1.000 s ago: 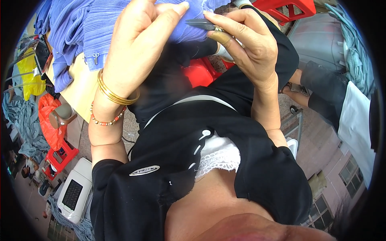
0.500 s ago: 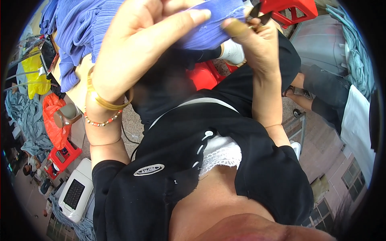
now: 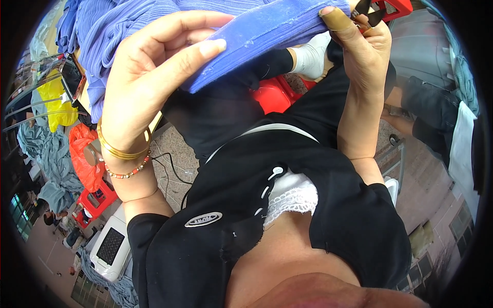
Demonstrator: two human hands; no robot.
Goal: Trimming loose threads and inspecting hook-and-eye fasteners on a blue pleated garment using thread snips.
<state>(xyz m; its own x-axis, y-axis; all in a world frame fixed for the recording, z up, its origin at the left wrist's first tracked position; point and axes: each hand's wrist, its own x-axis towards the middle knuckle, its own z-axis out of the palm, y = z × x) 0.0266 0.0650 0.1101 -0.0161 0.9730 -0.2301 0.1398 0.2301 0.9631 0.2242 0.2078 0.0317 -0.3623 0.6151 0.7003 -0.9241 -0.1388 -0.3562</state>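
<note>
A blue-violet ribbed knit garment is stretched between my hands at the top of the view, its smooth band running slantwise with small loose threads along it. My left hand pinches the band's lower left part between thumb and fingers. At the band's other end, my right hand presses it under a thumb with a yellowish-brown covering. The same hand also holds small dark-bladed scissors, their blades pointing up past the fingers. More of the garment's folds lie bunched beyond my left hand.
Left of me are a yellow bag, a red bag, a red stool and a white box-like appliance. Black cords hang near my left knee. Another person's legs and a metal trolley frame are at the right.
My hands have moved apart, the left one leftward and the right one rightward. A longer stretch of the blue band now shows between them. Both still hold the garment.
</note>
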